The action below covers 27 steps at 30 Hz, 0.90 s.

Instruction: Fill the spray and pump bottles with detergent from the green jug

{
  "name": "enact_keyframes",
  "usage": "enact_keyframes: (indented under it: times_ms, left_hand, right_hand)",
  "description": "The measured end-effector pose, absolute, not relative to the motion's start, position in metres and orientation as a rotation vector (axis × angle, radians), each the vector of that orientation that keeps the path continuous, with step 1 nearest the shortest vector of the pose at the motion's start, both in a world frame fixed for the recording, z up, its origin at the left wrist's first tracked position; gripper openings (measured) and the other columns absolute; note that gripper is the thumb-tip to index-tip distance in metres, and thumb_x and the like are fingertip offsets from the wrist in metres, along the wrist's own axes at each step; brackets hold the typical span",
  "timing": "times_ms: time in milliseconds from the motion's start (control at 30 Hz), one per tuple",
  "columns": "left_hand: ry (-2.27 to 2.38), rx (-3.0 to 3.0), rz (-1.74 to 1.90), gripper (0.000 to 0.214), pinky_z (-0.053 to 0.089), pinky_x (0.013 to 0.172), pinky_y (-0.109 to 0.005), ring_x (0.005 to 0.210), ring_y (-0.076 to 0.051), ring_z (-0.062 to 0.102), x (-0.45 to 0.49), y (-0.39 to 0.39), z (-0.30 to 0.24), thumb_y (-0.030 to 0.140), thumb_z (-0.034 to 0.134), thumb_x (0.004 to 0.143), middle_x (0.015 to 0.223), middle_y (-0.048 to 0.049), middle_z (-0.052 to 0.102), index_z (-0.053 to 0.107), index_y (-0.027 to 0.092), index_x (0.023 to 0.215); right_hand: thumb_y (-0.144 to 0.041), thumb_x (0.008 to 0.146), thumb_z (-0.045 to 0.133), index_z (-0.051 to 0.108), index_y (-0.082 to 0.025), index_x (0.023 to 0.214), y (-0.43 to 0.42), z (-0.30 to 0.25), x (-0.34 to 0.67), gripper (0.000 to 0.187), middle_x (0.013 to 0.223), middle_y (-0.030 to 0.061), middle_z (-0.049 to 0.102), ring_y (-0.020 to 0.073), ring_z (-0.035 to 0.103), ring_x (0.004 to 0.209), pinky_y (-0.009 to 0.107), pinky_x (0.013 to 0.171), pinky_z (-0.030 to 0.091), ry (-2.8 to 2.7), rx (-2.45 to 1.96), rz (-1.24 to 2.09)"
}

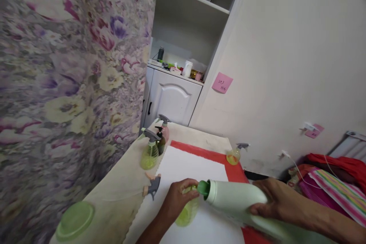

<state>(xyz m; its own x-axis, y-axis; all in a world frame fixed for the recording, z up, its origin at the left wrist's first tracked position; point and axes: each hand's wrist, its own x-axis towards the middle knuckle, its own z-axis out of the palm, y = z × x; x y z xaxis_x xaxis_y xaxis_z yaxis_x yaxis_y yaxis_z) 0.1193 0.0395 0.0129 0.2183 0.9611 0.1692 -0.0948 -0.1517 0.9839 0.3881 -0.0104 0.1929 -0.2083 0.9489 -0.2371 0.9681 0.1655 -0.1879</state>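
Note:
My left hand (183,195) is closed around the neck of a see-through yellow-green bottle (186,215), which stands slightly tilted on the white sheet. In my right hand (271,198) is a large pale green detergent bottle (236,195), tipped on its side. Its green spout (203,188) is at the small bottle's mouth; whether liquid is flowing I cannot tell. Left of my left hand lies a loose grey spray head (153,187) with a thin tube. A round green cap (74,220) sits at the table's near left.
A yellow-green spray bottle (149,154), a dark pump bottle (160,141) and a pink spray bottle (165,129) stand at the far left. Another spray bottle (233,155) stands on the red sheet (200,150) at right. A floral curtain (71,84) borders the left side.

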Motion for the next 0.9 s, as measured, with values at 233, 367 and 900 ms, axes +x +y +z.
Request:
enact_keyframes:
  times_ms: [233,367,900]
  left_hand:
    - [0.911,1.358,1.188,0.021,0.046,0.089,-0.033,0.096,-0.026,0.066,0.1199,0.0389,0.0120,0.024,0.070,0.068,0.093,-0.0028,0.077,0.074,0.020,0.088]
    - [0.911,1.368,1.188,0.021,0.045,0.090,-0.033,0.096,-0.026,0.066,0.1193,0.0397,0.0107,0.023,0.070,0.068,0.093,-0.0028,0.077,0.074,0.020,0.088]
    - [0.909,1.361,1.174,0.021,0.046,0.088,-0.032,0.095,-0.025,0.066,0.1196,0.0389,0.0108,0.024,0.070,0.068,0.091,-0.0023,0.076,0.074,0.019,0.088]
  right_hand:
    - [-0.050,0.071,0.067,0.069,-0.019,0.082,-0.0106,0.1976,0.3861,0.033,0.077,0.0045,0.073,0.0192,0.063,0.067,0.024,0.055,0.040,2.329,1.918,-0.510]
    - [-0.049,0.072,0.066,0.069,-0.018,0.082,-0.0097,0.1988,0.3840,0.032,0.076,0.0044,0.073,0.0181,0.061,0.066,0.024,0.054,0.039,2.339,1.903,-0.520]
    - [-0.046,0.072,0.067,0.067,-0.019,0.080,-0.0094,0.1999,0.3843,0.028,0.076,0.0034,0.072,0.0175,0.062,0.066,0.024,0.053,0.038,2.337,1.903,-0.509]
